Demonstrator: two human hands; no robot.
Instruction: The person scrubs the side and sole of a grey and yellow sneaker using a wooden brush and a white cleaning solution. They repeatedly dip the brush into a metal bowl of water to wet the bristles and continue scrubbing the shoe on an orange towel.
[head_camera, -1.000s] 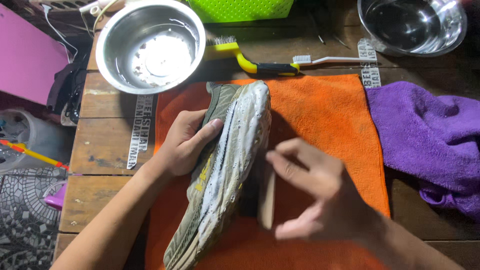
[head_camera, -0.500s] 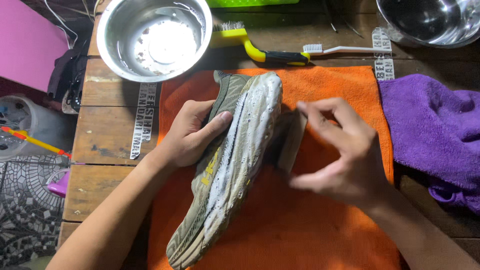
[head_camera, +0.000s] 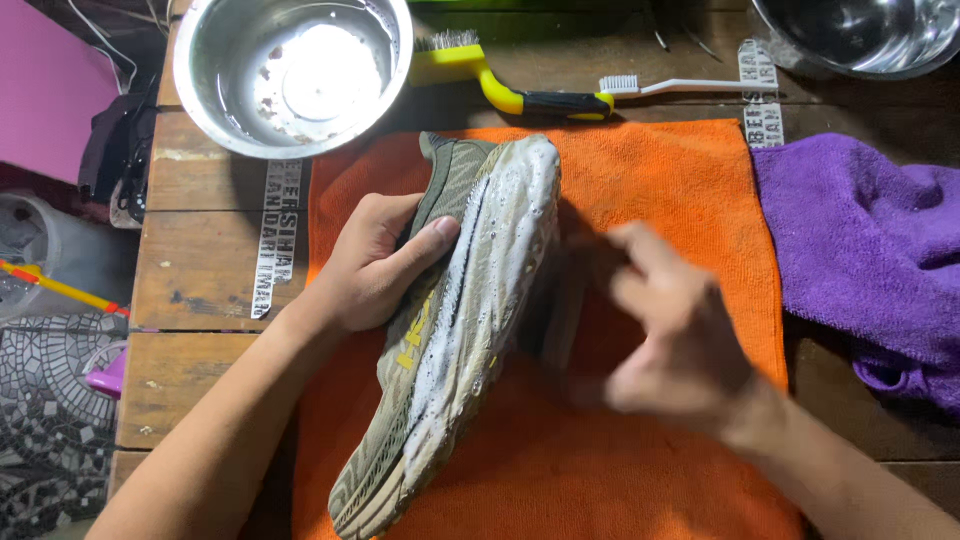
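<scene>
- A grey-green running shoe (head_camera: 455, 330) with yellow markings is held on its side on an orange towel (head_camera: 660, 190), its foamy white sole turned to the right and its length running from far to near
- The shoe is gripped from the left by the left hand (head_camera: 375, 265): the fingers are wrapped over the upper and the thumb is pressed against the side wall
- The right hand (head_camera: 670, 330) is seen just right of the sole, blurred; a dark brush-like object seems to be clasped against the sole, but what is grasped cannot be told for certain
- A steel bowl (head_camera: 290, 70) with cloudy water is set at the far left of the wooden table (head_camera: 200, 250)
- A yellow-handled scrub brush (head_camera: 500, 80) and a white toothbrush (head_camera: 680, 86) are laid beyond the towel's far edge
- A purple cloth (head_camera: 860, 250) is bunched to the right of the towel, and a second steel bowl (head_camera: 870, 35) is placed at the far right
</scene>
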